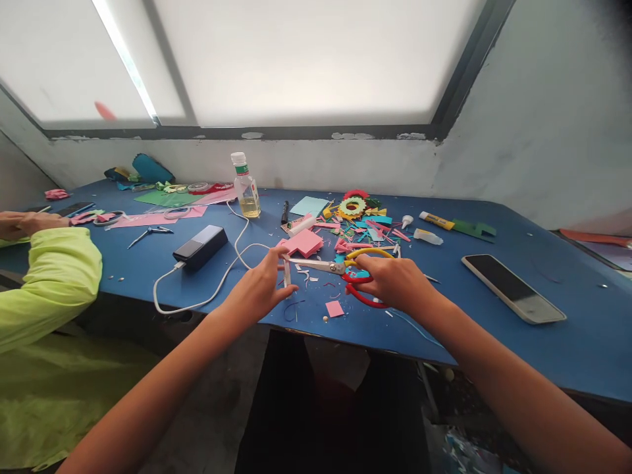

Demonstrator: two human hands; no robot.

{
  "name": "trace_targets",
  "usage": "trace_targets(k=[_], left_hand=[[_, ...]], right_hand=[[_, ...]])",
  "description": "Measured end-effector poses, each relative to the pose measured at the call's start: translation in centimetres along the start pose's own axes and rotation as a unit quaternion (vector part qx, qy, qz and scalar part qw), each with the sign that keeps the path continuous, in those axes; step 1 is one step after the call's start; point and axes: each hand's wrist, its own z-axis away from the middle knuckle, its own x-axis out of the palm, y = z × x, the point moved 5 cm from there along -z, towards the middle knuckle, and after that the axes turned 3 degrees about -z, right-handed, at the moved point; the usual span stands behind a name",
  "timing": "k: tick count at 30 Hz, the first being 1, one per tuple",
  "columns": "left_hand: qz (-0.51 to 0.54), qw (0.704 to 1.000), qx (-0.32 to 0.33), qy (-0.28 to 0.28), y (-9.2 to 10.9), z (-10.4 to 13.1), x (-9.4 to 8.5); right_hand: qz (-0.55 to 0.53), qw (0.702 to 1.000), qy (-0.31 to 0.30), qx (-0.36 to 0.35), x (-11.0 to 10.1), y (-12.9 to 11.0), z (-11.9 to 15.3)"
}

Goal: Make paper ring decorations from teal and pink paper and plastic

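Observation:
My right hand (390, 280) is closed around the red and yellow handles of a pair of scissors (320, 264), whose blades point left. Between the fingers and thumb of my left hand (264, 283) is a narrow white paper strip (287, 271), held upright at the blade tips. Whether the blades touch the strip I cannot tell. Just behind the blades lies a stack of pink paper (305, 243). A small pink paper square (334, 309) rests near the table's front edge, with tiny scraps around it.
Coloured paper scraps (375, 230) and ring-shaped cutouts (352, 207) are heaped at the back. A bottle (248, 191), a power bank (200, 246) with a white cable, and a compass (151, 232) stand or lie left. A phone (511, 286) lies right. A co-worker's green sleeve (59, 276) is at far left.

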Motion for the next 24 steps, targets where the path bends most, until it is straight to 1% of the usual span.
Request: trace_targets(k=[2,4,5,7,9,11,12,13,14,15,16,17,19,20,21,22,24], left_hand=[[0.054,0.998,-0.026,0.035,-0.3,0.2,0.4],[0.079,0.994,-0.047,0.066,-0.7,0.5,0.6],[0.076,0.993,-0.051,0.078,-0.9,0.7,0.6],[0.037,0.994,-0.046,0.088,-1.2,0.8,0.5],[-0.039,0.997,-0.029,0.062,-1.4,0.7,0.3],[-0.120,0.993,-0.015,-0.003,-1.7,0.4,0.5],[-0.155,0.987,-0.013,-0.025,-1.9,0.2,0.5],[-0.183,0.982,-0.010,-0.035,-2.1,0.0,0.5],[-0.201,0.979,-0.005,-0.027,-2.1,-0.4,0.5],[-0.202,0.979,0.002,-0.008,-2.0,-0.7,0.5],[-0.183,0.983,0.012,0.014,-1.7,-1.1,0.6],[-0.132,0.991,0.019,0.032,-1.5,-1.6,0.7],[0.023,0.998,0.020,0.047,-0.9,-2.7,1.5],[0.107,0.993,0.013,0.043,-0.6,-3.3,2.1],[0.164,0.986,0.007,0.034,-0.2,-4.0,2.8],[0.199,0.980,0.004,0.022,0.3,-4.8,3.5],[0.249,0.969,-0.005,-0.005,1.2,-6.4,5.1]], right_hand=[[-0.004,1.000,-0.003,0.026,-0.1,0.6,0.1],[-0.007,0.998,-0.004,0.061,0.0,1.7,0.5],[-0.008,0.997,-0.005,0.083,0.1,2.6,0.9],[-0.007,0.990,-0.005,0.138,0.5,4.8,2.0],[-0.004,0.979,-0.001,0.205,1.0,7.8,3.5],[-0.004,0.966,-0.003,0.260,1.7,10.9,5.1],[-0.002,0.958,-0.004,0.288,2.0,12.4,5.9],[-0.004,0.951,-0.005,0.310,2.5,13.8,6.7],[-0.011,0.947,-0.006,0.321,2.9,14.9,7.3],[-0.015,0.943,-0.002,0.334,3.4,15.9,7.9],[-0.021,0.939,0.003,0.342,3.8,16.7,8.4],[-0.031,0.938,0.009,0.345,4.1,17.3,8.7],[-0.053,0.937,0.030,0.345,4.4,17.7,9.0],[-0.065,0.936,0.045,0.343,4.3,17.6,8.9],[-0.079,0.936,0.061,0.339,4.1,17.2,8.6],[-0.093,0.934,0.078,0.336,3.8,16.5,8.2],[-0.149,0.934,0.093,0.312,3.0,14.3,6.8]])
